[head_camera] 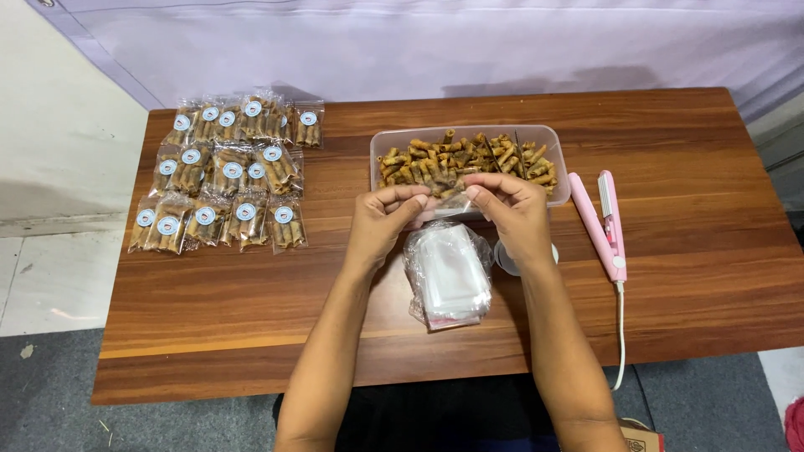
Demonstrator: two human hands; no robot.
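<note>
A: Where's the small clear bag [446,206] held rel. to the desk [687,276]?

B: It's held up between both hands, above the desk's mid-line, just in front of the near wall of the clear tub [559,191], which is filled with brown rolled snacks [461,161]. Its long axis can't be told for sure; the bag is mostly hidden by fingers, and only a clear strip is seen spanning left-right between them.

A: Fingers?

B: Left hand [381,224]: thumb and forefinger are pinched narrow on the bag's left end. Right hand [512,216]: same pinch on the right end. Both are closed on the bag, fingertips almost met.

A: Which hand is nearer the tub's contents?

B: Right hand, judged slightly; its knuckles are seen overlapping the tub's near rim. Snacks lie beyond the fingers, toward the far edge.

A: Other items?

B: A stack of empty clear bags [448,274] is lain under the hands, near the front edge. Filled, stickered packets [224,172] are grouped at the far-left corner. A pink sealer [601,224] is laid right of the tub, its cord run off the front edge.
</note>
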